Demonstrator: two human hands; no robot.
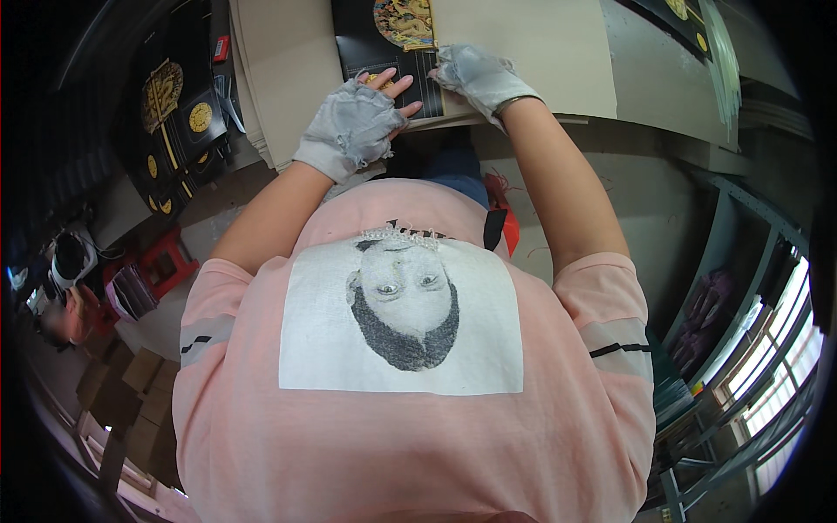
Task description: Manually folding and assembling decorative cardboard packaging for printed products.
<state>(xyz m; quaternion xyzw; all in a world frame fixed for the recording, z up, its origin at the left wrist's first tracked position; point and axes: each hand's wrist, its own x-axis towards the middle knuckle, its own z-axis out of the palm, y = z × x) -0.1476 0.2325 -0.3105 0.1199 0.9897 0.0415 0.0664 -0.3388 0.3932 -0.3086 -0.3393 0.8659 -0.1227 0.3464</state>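
A black printed sheet with gold and coloured designs lies on the beige boards in front of me. My left hand, in a worn grey fingerless glove, rests over its near left part. The fingers of that hand are stretched and apart, touching the sheet. At the sheet's right edge is my right hand, gloved the same way. Its fingers are bent in and seem to pinch that edge, though they are partly hidden.
Large beige boards are stacked beneath the sheet. More black and gold printed pieces lie at the left, beside a small red item. Others lie far right. Cardboard boxes and a red stool stand left; a metal frame stands right.
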